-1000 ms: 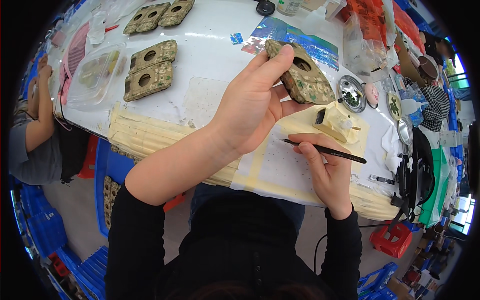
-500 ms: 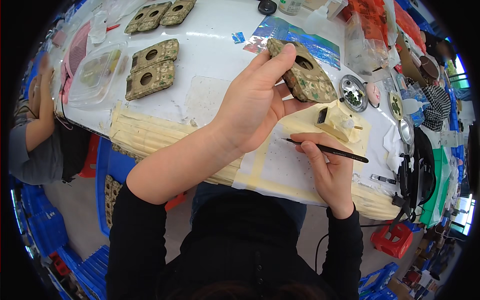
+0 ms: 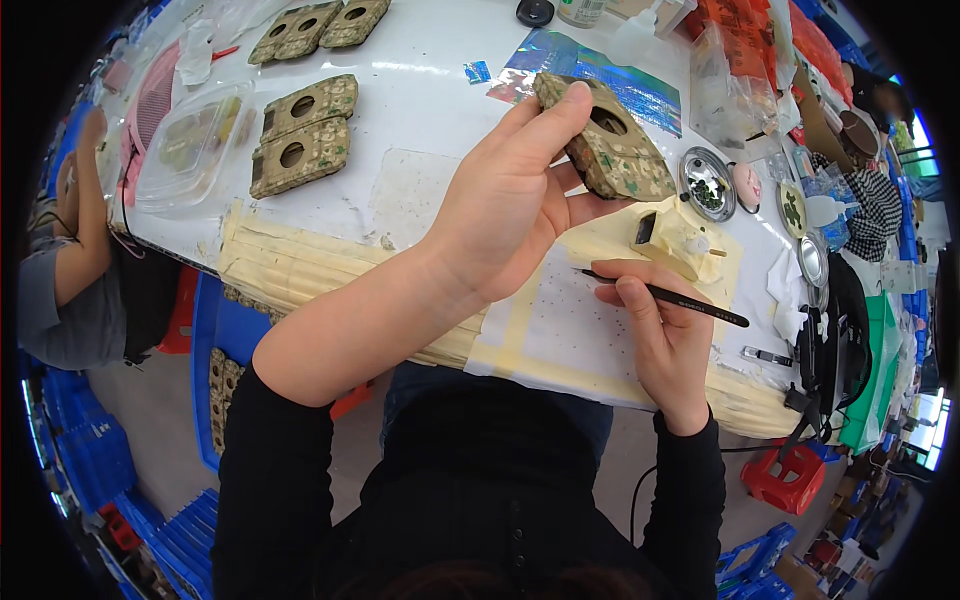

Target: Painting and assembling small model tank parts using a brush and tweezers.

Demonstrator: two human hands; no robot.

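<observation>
Camouflage-painted model tank hull [image 3: 630,165] is held up, tilted, above the middle of the table [image 3: 415,110], its round opening facing up. The left hand [image 3: 510,200] grips it, thumb on the upper face near the opening, other fingers curled beneath and behind. The right hand [image 3: 665,335], lower and nearer, is closed around slim black tweezers [image 3: 695,302] between thumb and fingers; their fine tip points left, over a white sheet [image 3: 545,335] scattered with small dark specks, well apart from the hull. Whether the tip carries anything is too small to tell.

Just beyond the right hand stands a cream, tape-covered block [image 3: 680,240] with a dark opening on its left end. Farther right, a round metal dish [image 3: 704,159] holds small dark green pieces, with a pink oval object [image 3: 746,187] just beside it. On the left, two matching hulls [image 3: 300,165] lie close together near a clear plastic container [image 3: 190,150], and more sit at the far edge. An iridescent sheet [image 3: 645,98] lies flat beyond the held hull.
</observation>
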